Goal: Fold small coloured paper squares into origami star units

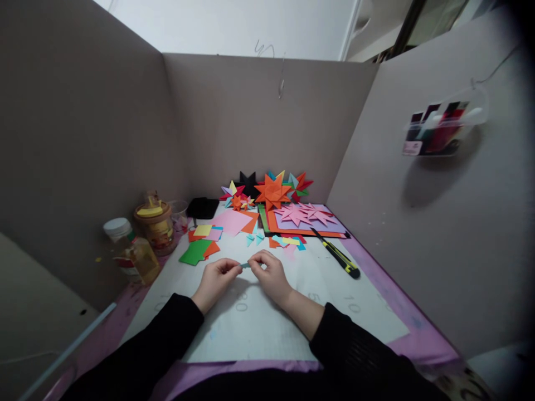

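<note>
A small light-blue piece of paper (pixel 244 265) is pinched between my two hands, just above the white sheet. My left hand (pixel 217 281) grips its left end between thumb and fingers. At its right end, my right hand (pixel 270 275) closes on it, covering part of the paper. Just beyond my hands lie small light-blue folded paper pieces (pixel 254 239). To their left is a loose stack of coloured paper squares (pixel 196 252), green on top at the front. Small coloured paper slips (pixel 288 241) lie to the right.
A yellow-and-black utility knife (pixel 336 253) lies at the right. Folded paper stars (pixel 273 191) stand at the back, with pink stars (pixel 296 214) on stacked coloured sheets. A bottle with a white cap (pixel 130 250) and a yellow-brown jar (pixel 155 225) stand left. Grey partitions (pixel 267 122) surround the table.
</note>
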The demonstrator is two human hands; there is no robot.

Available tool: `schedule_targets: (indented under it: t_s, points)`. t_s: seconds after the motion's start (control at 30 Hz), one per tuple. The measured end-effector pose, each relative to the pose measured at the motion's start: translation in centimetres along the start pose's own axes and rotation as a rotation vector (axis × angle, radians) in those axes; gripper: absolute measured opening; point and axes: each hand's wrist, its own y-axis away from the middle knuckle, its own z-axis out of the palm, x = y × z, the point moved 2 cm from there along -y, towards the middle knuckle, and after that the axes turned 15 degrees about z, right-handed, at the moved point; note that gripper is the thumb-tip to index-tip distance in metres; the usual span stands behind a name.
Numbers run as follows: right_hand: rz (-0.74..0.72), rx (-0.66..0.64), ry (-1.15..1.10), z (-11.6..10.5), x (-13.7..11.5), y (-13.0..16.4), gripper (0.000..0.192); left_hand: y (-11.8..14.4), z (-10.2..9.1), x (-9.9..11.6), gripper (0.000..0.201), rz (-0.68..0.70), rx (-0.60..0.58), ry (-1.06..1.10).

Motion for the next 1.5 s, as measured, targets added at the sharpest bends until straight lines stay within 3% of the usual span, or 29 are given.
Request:
schedule_targets:
  t_s: [0.33, 0.8, 0.87, 1.17, 1.5]
  points:
    - [0.036, -0.011, 0.015, -0.2, 0.2, -0.3, 0.013, -0.2, -0.1, -0.7, 0.021, -0.041, -0.047, 0.053]
    - [0.089, -0.088, 0.045, 0.4, 0.8, -0.3, 0.010, 0.1, 0.0, 0.0, 0.024, 0.151, -0.166, -0.146]
    - [0.129, -0.108, 0.025, 0.6, 1.0, -0.3, 0.007, 0.1, -0.1, 0.2, 0.023, 0.146, -0.137, -0.127]
    - [0.349, -0.202, -0.286, 1.5, 1.9, -0.3, 0.039, -0.1, -0.1, -0.2, 0.022, 0.071, -0.090, -0.036]
    - [0.361, -0.153, -0.358, 1.0, 2.2, -0.9, 0.032, -0.1, 0.0, -0.1, 0.027, -0.019, -0.120, 0.069]
